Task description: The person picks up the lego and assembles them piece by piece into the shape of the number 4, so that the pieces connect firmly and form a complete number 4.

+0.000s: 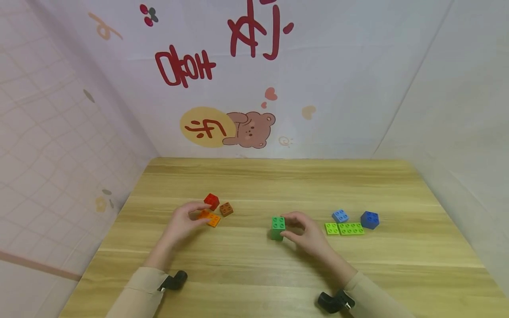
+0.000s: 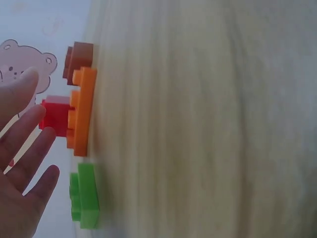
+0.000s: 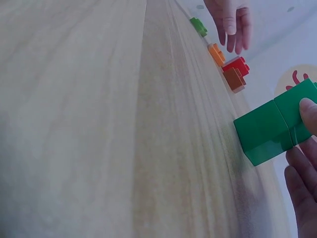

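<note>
My right hand (image 1: 306, 232) pinches a stack of two green bricks (image 1: 278, 229) between thumb and fingers, near the middle of the table. In the right wrist view a seam shows between the two green bricks (image 3: 275, 124). Whether the stack touches the tabletop I cannot tell. Over on the left, my left hand (image 1: 184, 221) hovers with spread fingers and holds nothing. Around it lie an orange brick (image 1: 214, 220), a red brick (image 1: 211, 201) and a brown brick (image 1: 226, 209). A light green brick (image 2: 86, 197) appears in the left wrist view; the head view hides it.
Right of my right hand lie a small lime brick (image 1: 332, 228), a longer lime brick (image 1: 351, 229), a light blue brick (image 1: 340, 216) and a dark blue brick (image 1: 370, 220). A printed white cloth wall (image 1: 338, 79) stands behind the wooden table (image 1: 238, 274).
</note>
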`<state>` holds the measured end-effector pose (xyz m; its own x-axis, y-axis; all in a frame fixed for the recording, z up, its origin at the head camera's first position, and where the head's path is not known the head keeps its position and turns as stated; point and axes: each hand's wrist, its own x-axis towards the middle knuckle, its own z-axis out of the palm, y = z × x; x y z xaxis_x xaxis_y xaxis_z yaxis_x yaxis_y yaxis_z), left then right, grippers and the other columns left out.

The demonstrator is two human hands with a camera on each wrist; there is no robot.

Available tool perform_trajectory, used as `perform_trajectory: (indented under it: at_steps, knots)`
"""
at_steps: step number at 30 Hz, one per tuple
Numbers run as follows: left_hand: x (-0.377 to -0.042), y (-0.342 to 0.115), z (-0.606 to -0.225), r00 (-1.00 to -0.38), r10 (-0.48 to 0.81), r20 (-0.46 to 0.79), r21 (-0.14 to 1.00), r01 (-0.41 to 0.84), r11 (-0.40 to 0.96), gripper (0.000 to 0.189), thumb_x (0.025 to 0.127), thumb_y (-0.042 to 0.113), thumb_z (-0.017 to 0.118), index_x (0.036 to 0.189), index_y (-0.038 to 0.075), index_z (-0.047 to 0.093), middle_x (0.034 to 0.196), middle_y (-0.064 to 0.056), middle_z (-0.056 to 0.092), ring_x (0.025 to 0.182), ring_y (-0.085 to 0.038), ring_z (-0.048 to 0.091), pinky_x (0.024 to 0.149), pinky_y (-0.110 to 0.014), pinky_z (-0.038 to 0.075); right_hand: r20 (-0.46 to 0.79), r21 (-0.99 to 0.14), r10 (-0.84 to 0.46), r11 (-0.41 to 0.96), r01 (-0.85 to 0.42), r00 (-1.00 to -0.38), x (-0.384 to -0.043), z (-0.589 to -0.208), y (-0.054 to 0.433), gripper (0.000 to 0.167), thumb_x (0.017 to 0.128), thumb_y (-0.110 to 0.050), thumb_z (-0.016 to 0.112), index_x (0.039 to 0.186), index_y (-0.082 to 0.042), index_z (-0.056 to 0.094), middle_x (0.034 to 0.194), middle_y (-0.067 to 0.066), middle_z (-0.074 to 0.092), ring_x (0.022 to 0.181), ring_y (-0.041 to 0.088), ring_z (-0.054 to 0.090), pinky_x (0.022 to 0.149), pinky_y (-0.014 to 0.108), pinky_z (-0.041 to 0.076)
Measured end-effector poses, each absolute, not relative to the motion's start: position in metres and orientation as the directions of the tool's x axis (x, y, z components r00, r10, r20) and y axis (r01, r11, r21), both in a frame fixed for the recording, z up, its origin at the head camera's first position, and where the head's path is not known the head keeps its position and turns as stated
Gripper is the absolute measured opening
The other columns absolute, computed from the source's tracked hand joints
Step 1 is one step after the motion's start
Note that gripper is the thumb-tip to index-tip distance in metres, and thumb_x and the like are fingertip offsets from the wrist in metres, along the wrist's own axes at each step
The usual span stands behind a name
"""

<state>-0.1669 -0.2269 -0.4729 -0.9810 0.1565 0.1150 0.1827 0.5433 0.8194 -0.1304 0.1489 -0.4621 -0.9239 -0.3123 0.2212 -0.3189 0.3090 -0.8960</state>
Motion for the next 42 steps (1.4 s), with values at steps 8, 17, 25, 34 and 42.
perform_trajectory:
  at_steps: [8,17,25,34,42]
  knots:
    - [-0.17,-0.232,-0.478,-0.967,0.231,0.105,0.762,0.227,0.606,0.043,0.078,0.008,0.085,0.119,0.008,0.072,0.122,-0.011,0.066,0.117,-0.034,0.057,0.104,-0.055,0.039,0.219,-0.907,-0.315,0.284,-0.312,-0.923,-0.131,-0.464,0.149,0.035,0.081,0.005,0.077,0.114,0.002,0.064,0.113,0.015,0.067,0.103,0.033,0.064,0.091,0.049,0.052]
    - [-0.176,-0.234,-0.483,-0.952,0.28,0.124,0.724,0.28,0.63,0.044,0.073,0.005,0.087,0.116,0.009,0.074,0.121,-0.011,0.067,0.117,-0.035,0.056,0.104,-0.055,0.038,0.204,-0.917,-0.31,0.27,-0.292,-0.928,-0.131,-0.465,0.149,0.034,0.08,0.007,0.077,0.111,0.002,0.064,0.114,0.016,0.066,0.104,0.034,0.064,0.091,0.048,0.052]
    - [-0.18,-0.235,-0.486,-0.938,0.327,0.116,0.688,0.313,0.655,0.046,0.072,0.005,0.088,0.116,0.009,0.074,0.119,-0.009,0.069,0.116,-0.034,0.057,0.102,-0.055,0.041,0.211,-0.916,-0.307,0.27,-0.297,-0.928,-0.131,-0.465,0.149,0.035,0.08,0.007,0.077,0.112,0.003,0.064,0.112,0.016,0.067,0.103,0.034,0.065,0.091,0.048,0.052]
    - [-0.181,-0.235,-0.488,-0.929,0.352,0.117,0.664,0.337,0.667,0.044,0.074,0.002,0.086,0.116,0.006,0.074,0.118,-0.011,0.069,0.118,-0.038,0.055,0.103,-0.057,0.039,0.227,-0.9,-0.303,0.297,-0.318,-0.926,-0.131,-0.466,0.149,0.036,0.08,0.006,0.078,0.113,0.001,0.065,0.11,0.013,0.068,0.101,0.03,0.065,0.091,0.049,0.052]
    - [-0.182,-0.236,-0.491,-0.929,0.349,0.122,0.674,0.336,0.658,0.042,0.074,0.001,0.085,0.114,0.004,0.074,0.118,-0.014,0.067,0.117,-0.039,0.054,0.102,-0.058,0.039,0.215,-0.908,-0.307,0.287,-0.306,-0.927,-0.135,-0.478,0.151,0.037,0.081,0.006,0.077,0.115,0.002,0.064,0.112,0.015,0.067,0.103,0.033,0.065,0.091,0.048,0.053]
